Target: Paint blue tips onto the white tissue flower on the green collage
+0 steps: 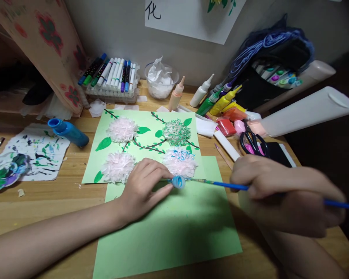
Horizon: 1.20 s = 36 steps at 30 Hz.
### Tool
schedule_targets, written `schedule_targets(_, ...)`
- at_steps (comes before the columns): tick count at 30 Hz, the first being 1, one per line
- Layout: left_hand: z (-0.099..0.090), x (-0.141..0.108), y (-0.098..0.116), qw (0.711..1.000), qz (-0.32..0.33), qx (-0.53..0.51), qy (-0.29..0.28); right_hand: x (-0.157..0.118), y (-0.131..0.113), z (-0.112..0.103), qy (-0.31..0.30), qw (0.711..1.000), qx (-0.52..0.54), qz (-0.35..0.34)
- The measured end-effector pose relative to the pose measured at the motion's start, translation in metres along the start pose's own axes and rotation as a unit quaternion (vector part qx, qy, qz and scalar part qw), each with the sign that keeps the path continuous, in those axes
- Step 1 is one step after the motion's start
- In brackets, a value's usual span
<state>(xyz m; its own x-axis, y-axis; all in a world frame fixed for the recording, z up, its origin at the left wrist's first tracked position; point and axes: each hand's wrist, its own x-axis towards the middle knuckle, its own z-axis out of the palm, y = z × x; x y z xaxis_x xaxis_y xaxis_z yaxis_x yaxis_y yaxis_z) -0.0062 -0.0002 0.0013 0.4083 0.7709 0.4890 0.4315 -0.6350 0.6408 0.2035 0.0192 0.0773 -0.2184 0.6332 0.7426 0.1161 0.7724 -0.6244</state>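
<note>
Between thumb and fingertips, my left hand (148, 184) holds a small blue bottle cap (179, 181), its open side facing me. My right hand (285, 193), slightly blurred, is closed around a blue paintbrush (229, 185); the brush tip is at the cap's right edge. Behind them lies a light green sheet (90, 166) with painted leaves, dark stems and crinkled paper flowers. One flower (180, 164) has blue dabs on its upper part, another (177, 132) is covered in green, and two on the left (122, 130) are pale pink. A plain green sheet (168, 240) lies underneath.
An uncapped blue paint bottle (68, 132) stands at left, near a stained tissue (46, 155) and a palette (6, 170). Markers (113, 75), a bowl of tissue (162, 81) and paint bottles (209, 102) line the back. Black scissors (253, 141) and a white tube (311, 112) are at right.
</note>
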Motion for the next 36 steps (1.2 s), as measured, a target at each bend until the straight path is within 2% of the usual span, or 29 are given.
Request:
schedule_targets(2,0.0,0.0,0.0,1.0,0.001,0.001,-0.003,0.001,0.012,0.001,0.126,0.991,-0.027,-0.04)
schedule_targets(3,0.0,0.0,0.0,1.0,0.001,0.001,-0.003,0.0,0.02,0.001,0.152,0.986,-0.057,-0.035)
schedule_targets(6,0.0,0.001,0.0,1.0,0.001,0.0,-0.003,-0.007,0.046,0.004,0.106,0.985,-0.135,0.026)
schedule_targets(11,0.0,0.001,0.0,1.0,0.003,0.002,-0.003,-0.024,0.071,0.005,0.04,0.985,-0.153,0.072)
schedule_targets(22,0.0,0.001,0.001,1.0,0.001,0.006,-0.004,-0.03,0.07,0.011,-0.008,0.986,-0.159,0.053)
schedule_targets(29,-0.001,0.003,0.001,1.0,0.002,0.004,-0.004,-0.03,0.071,0.01,0.039,0.988,-0.144,0.05)
schedule_targets(36,0.0,0.001,0.001,1.0,0.0,0.0,-0.008,-0.032,0.071,0.01,0.025,0.989,-0.134,0.066)
